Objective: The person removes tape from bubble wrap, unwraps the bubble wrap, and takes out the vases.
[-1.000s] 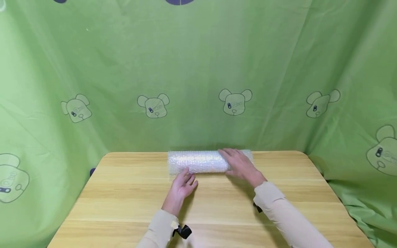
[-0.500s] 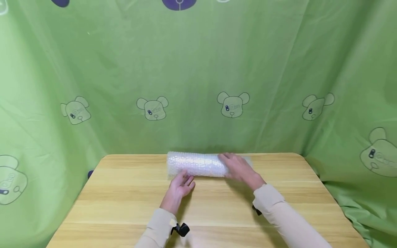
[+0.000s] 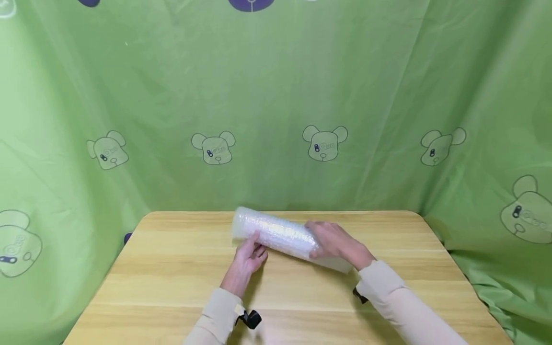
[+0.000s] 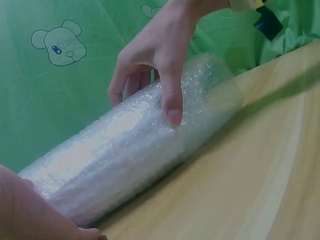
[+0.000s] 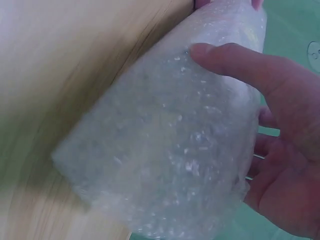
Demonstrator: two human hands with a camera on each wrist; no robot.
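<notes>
A long roll of bubble wrap (image 3: 282, 235) lies slantwise near the back of the wooden table, its right end nearer to me. Its middle looks whiter than its see-through ends; what is inside is hidden. My right hand (image 3: 338, 243) grips it right of the middle. In the left wrist view the right thumb (image 4: 172, 107) presses on the near side while the other fingers reach over the far side. Near the left end, my left hand (image 3: 248, 258) holds the roll from the front and below, thumb up against the wrap. The loose right end (image 5: 150, 200) fills the right wrist view.
The wooden table (image 3: 172, 287) has rounded back corners. Behind it and at both sides hangs a green curtain (image 3: 267, 96) printed with bear heads. Black wrist cameras sit under the left cuff (image 3: 251, 318) and the right cuff (image 3: 360, 295).
The roll lay parallel to the back edge and has swung round, its right end coming toward me. My right hand has moved slightly nearer with it; the left hand has barely shifted.
</notes>
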